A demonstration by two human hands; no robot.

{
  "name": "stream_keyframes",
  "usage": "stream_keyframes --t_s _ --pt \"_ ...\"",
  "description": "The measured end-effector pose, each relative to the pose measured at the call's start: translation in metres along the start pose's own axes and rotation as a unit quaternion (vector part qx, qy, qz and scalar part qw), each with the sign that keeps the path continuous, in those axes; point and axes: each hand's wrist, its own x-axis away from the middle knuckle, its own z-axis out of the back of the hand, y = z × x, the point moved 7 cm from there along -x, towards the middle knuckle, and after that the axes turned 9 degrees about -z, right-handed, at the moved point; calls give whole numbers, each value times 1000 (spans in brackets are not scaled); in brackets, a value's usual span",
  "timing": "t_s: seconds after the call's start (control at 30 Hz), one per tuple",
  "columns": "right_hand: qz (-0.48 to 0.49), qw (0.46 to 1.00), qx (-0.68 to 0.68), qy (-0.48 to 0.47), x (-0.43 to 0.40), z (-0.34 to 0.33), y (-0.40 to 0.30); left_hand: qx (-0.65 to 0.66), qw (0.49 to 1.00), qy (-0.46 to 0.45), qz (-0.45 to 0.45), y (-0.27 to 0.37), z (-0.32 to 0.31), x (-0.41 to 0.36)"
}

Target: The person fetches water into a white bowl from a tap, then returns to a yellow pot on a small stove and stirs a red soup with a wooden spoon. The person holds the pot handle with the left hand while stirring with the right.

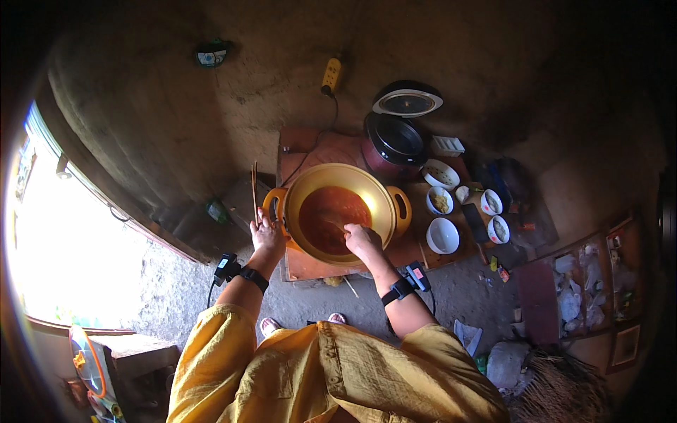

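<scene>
A wide gold-coloured pan (382,211) with two orange side handles stands before me. Red liquid (322,211) covers its bottom. My left hand (268,237) is at the left handle (271,203), shut on a pair of thin wooden chopsticks (254,187) that point away from me. Whether it also touches the handle I cannot tell. Over the near right part of the pan, my right hand (364,242) grips a utensil (336,224) whose far end dips into the liquid. That end is blurred, so its kind is unclear.
Behind the pan stands a rice cooker (394,145), lid raised, near a yellow power strip (331,75). To the right are a white bowl (442,236), a bowl of yellowish food (440,201), small bowls (492,202), a dark-bladed cleaver (475,223) and an oval strainer basket (441,174).
</scene>
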Motion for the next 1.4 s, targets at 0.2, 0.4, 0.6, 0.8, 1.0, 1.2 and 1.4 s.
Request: stream_keyframes --t_s 0.2,0.4,0.6,0.8,1.0,1.2,1.4 --pt "6 1000 -1 -8 18 -9 10 22 1000 7 -15 0 2 1" --pt "-11 992 -122 4 -5 -4 64 19 1000 -18 -10 0 2 2" --pt "-40 995 -70 -51 0 1 62 40 999 -14 -2 1 6 2" --pt "-50 997 14 -55 28 3 34 29 999 -23 -1 2 4 1" --pt "-31 993 -85 -70 3 4 57 6 1000 2 5 0 5 2" --pt "-34 996 -50 -72 1 -1 72 12 1000 7 -4 0 2 0" --pt "-66 995 -5 -70 8 -13 62 -4 1000 14 -4 2 1 2"
